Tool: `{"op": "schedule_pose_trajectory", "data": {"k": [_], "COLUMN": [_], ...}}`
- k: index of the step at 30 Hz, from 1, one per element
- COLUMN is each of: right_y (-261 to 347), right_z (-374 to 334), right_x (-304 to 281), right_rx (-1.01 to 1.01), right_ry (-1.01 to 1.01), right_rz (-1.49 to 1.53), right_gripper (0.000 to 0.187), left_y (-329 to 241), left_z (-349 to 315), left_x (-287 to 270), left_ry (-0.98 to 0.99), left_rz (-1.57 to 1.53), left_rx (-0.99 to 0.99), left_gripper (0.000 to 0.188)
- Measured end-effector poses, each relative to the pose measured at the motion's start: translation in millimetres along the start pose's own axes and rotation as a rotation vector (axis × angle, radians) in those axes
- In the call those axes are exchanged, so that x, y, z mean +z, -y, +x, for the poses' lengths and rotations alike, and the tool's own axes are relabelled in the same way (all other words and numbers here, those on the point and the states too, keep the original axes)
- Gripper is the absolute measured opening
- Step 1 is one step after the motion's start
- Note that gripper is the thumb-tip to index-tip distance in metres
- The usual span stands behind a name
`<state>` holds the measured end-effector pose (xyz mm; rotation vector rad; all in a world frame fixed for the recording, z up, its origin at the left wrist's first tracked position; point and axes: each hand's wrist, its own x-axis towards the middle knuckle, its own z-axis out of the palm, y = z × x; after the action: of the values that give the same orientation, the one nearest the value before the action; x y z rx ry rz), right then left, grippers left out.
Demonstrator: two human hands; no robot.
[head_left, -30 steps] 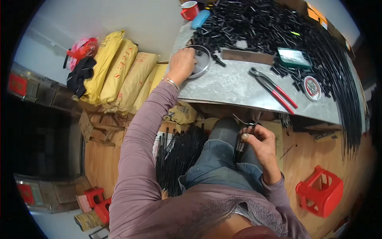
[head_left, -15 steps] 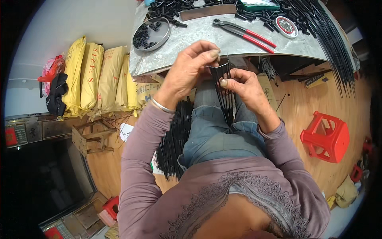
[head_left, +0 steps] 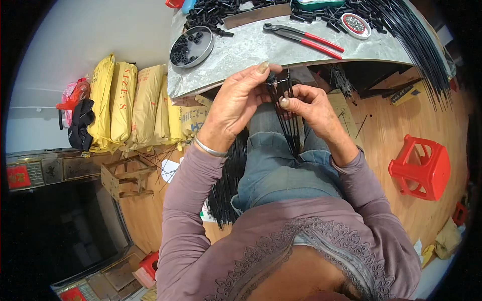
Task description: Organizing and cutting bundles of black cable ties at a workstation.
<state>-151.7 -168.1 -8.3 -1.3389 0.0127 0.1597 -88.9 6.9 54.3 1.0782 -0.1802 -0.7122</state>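
My left hand [head_left: 245, 98] is closed around the top of a bundle of thin black rods [head_left: 289, 131], joined at the upper end like umbrella ribs. Its thumb points up beside a small dark round piece [head_left: 271, 78] at the bundle's head. On the other side, my right hand [head_left: 310, 106] pinches the rods just below the head between thumb and fingers. The bundle hangs down over my lap, below the table's front edge. More thin black rods [head_left: 225, 188] lie beside my left leg.
On the grey table [head_left: 241, 50] lie red-handled pliers [head_left: 312, 46], a round dish [head_left: 202, 50] of small black parts, a tin [head_left: 356, 25] of silvery bits and loose black tubes [head_left: 208, 15]. Long black rods [head_left: 411, 45] overhang the right. A red stool [head_left: 427, 168] stands right, yellow sacks [head_left: 123, 103] left.
My left hand has turned, its thumb lifting, and the dark round piece at the bundle's head now shows. My right hand keeps its pinch. The whole view has shifted slightly.
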Motion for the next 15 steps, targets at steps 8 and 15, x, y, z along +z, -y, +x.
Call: {"op": "schedule_pose_trajectory", "data": {"k": [8,15], "right_y": [-1,-1], "right_z": [-2,-1], "right_x": [1,3], "right_rx": [-0.019,-0.028], "right_ry": [-0.019,-0.044], "right_rz": [-0.029,-0.118], "right_gripper": [0.017,0.019], "left_y": [5,11], "left_z": [-4,-1], "left_x": [1,3], "left_ry": [-0.062,-0.146], "left_rz": [0.024,-0.047], "left_rx": [0.004,0.023], "left_gripper": [0.032,0.022]}}
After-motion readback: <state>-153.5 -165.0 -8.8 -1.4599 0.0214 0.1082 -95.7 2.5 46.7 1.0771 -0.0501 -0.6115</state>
